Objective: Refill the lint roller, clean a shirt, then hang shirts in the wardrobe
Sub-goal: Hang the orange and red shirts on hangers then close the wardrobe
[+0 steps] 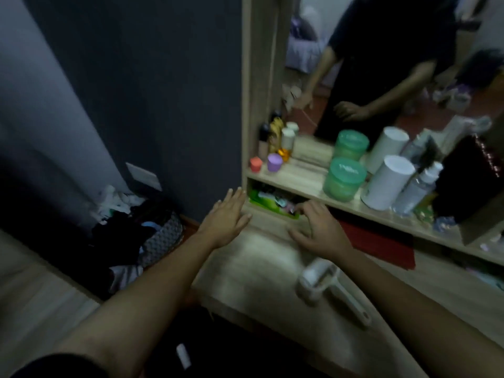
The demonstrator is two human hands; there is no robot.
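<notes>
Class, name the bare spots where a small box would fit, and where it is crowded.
Free: the wooden top between the left hand and the lint roller; the shelf between the purple pot and green jar. Crowded: the shelf's right end, the cubby by the right hand.

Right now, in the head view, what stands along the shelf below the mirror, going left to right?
coral jar → purple jar → green tub → white cylinder → clear spray bottle
</notes>
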